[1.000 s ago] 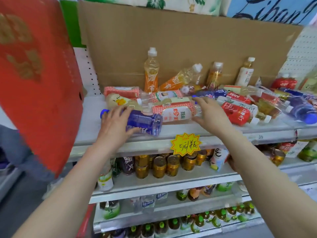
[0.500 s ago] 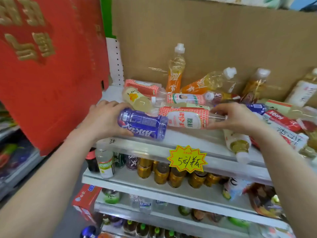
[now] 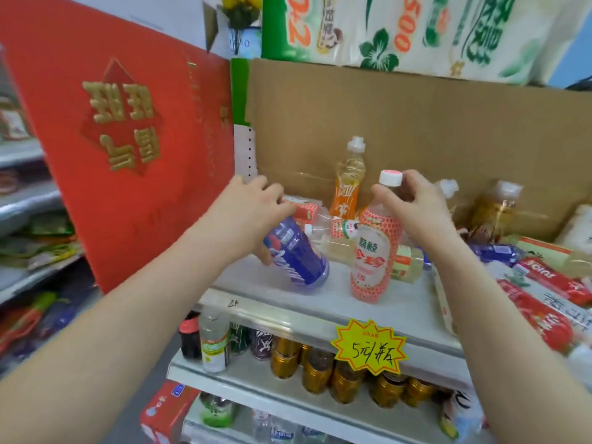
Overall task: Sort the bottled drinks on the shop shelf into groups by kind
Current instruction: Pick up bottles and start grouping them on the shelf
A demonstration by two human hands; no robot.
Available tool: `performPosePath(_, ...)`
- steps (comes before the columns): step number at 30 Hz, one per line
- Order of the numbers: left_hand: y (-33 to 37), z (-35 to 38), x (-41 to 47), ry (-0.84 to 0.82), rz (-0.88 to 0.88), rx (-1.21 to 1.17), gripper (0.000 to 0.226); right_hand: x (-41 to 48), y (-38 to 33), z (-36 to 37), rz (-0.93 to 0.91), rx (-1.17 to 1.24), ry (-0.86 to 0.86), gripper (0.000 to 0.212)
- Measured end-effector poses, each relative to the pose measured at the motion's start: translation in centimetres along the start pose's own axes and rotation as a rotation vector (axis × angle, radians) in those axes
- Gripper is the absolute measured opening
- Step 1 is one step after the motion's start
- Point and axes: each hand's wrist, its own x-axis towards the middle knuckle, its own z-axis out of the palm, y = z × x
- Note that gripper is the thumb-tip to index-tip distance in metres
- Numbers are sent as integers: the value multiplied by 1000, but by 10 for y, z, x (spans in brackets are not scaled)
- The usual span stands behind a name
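Busy at the grey metal shop shelf (image 3: 256, 291), both sides loaded
My left grip (image 3: 253, 209) wraps the tilted blue see-through plastic bottle (image 3: 298, 261), base on the shelf; my right grip (image 3: 413, 206) pinches the neck of the upright pink-dotted white-capped bottle (image 3: 373, 254) just beside it.

back: cardboard sheet (image 3: 416, 123) | left: red box (image 3: 134, 193) with gold letters | shelf (image 3: 266, 302): white, yellow price tag (image 3: 368, 346) on edge

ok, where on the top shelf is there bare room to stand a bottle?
Bare shelf at the front, between the blue bottle and the pink bottle; a narrower strip right of the pink one. Crowded behind them and in the right-hand pile.
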Motion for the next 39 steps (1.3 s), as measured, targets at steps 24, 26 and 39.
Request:
performPosePath(24, 59, 49, 24, 399, -427, -1533, 60, -48, 29, 12, 17, -78, -119, 63)
performPosePath(26, 43, 57, 2, 444, -516, -1457, 61, -48, 18, 24, -6, -58, -151, 64)
performPosePath(39, 3, 92, -29, 552, -753, -1260, 86, 0, -42, 152, -148, 38, -284, 72)
